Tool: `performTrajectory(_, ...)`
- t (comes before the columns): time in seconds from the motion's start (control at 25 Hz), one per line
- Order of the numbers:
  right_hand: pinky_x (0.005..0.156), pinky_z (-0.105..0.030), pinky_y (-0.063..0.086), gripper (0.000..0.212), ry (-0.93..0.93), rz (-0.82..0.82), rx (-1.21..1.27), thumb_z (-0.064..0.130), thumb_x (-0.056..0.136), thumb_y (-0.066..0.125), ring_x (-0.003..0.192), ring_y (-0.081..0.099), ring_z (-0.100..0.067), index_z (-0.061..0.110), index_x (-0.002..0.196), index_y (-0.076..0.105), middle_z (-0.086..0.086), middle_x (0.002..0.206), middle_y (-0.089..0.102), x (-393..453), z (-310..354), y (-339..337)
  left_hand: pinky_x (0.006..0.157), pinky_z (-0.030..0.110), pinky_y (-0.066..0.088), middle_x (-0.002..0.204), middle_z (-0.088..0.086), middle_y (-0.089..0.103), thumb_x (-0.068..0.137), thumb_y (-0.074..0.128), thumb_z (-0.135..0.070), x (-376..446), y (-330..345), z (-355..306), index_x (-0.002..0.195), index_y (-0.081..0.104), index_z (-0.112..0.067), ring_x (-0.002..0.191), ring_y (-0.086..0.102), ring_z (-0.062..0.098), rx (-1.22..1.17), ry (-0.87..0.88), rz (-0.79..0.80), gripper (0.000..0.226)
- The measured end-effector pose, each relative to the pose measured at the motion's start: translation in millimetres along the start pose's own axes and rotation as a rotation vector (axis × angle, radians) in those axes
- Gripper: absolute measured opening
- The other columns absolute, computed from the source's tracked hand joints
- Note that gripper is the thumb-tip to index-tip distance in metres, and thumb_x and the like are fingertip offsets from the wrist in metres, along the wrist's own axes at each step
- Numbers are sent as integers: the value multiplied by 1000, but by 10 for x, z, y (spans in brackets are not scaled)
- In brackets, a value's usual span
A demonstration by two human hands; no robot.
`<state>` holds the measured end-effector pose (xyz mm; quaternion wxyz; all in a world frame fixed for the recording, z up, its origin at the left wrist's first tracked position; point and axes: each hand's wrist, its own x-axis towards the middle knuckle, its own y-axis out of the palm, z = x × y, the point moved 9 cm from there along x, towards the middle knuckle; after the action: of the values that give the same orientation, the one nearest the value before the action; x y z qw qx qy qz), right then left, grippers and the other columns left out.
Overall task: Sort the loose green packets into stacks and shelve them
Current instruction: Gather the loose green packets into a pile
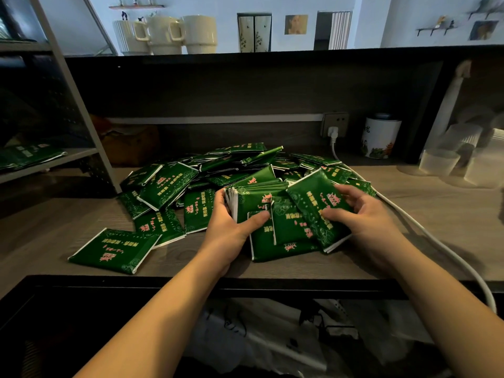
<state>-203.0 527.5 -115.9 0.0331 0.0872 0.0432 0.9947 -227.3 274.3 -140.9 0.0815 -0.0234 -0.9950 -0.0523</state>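
A heap of loose green packets [231, 167] with red and gold print covers the middle of the wooden counter [54, 230]. My left hand [229, 227] grips a gathered stack of packets [272, 214] by its left edge, thumb on top. My right hand [351, 211] holds a tilted green packet [313, 203] against the right side of that stack. One packet [114, 249] lies apart at the front left. More green packets [30, 156] lie on the grey shelf [73, 155] at the left.
A white power cable [447, 249] runs from a wall socket [335, 124] across the counter's right side. A white tea tin [380, 137] and clear plastic cups [439, 162] stand at the back right. Cream mugs [166, 34] sit on the top ledge.
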Motion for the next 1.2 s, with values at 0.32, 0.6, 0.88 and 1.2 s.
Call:
performTrajectory(0.32,82,-32,59,32,100,71,-126,6,86,73,90,75,-23,18,111,57,-7,105,74,-49,-165,202,90,38,59,120,0,71,60,89,-32,7,-8,-30,116,48,-34,106,72,17,-2,33,-1,70)
performTrajectory(0.6,76,-28,59,31,45,-9,-43,3,86,72,88,74,-20,18,109,58,-8,103,75,-63,-96,178,105,56,48,142,1,56,61,81,-60,21,-69,30,143,39,-27,129,56,24,-34,-68,-90,98)
performTrajectory(0.88,80,-33,60,39,-23,-175,154,6,87,71,95,74,-23,15,120,53,-9,107,75,-58,-18,66,68,46,63,141,-2,50,70,84,-46,-22,-3,43,141,40,-31,121,57,21,-174,-127,-39,84)
performTrajectory(1.2,85,-26,57,24,-191,-100,-184,12,88,73,96,71,-8,29,103,66,9,101,75,-108,88,328,59,35,60,118,6,70,72,89,-10,6,-70,55,127,44,-24,91,76,16,-74,-60,-85,73)
